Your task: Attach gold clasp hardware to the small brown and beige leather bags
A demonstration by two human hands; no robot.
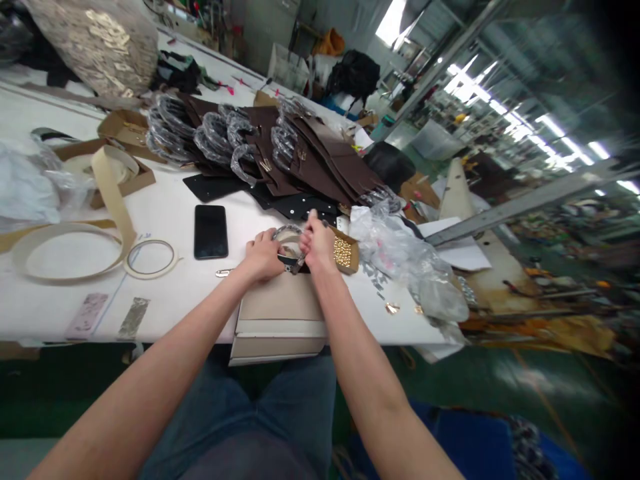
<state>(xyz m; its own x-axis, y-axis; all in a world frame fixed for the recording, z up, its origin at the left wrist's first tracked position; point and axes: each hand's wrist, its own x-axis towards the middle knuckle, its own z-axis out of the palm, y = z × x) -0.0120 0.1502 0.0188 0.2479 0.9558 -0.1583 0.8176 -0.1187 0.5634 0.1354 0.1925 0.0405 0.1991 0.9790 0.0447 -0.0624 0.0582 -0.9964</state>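
Observation:
A beige panel piece (pixel 280 300) lies at the table's front edge and overhangs it. At its far end is a plastic-wrapped handle loop (pixel 289 230) with a dark strip. My left hand (pixel 265 255) rests on the left side of this end, fingers curled at the loop's edge. My right hand (pixel 317 241) is closed in a fist, thumb up, round a dark tool whose tip (pixel 299 264) points down at the strip. Just right of it sits a small box of gold-coloured studs (pixel 344 253).
Brown panels with wrapped handles (pixel 280 147) are piled behind the hands. A black phone (pixel 211 231), a tape roll (pixel 150 259) and a beige strip coil (pixel 70 253) lie left. Clear plastic bags (pixel 410 257) and small metal pieces (pixel 393 308) lie right.

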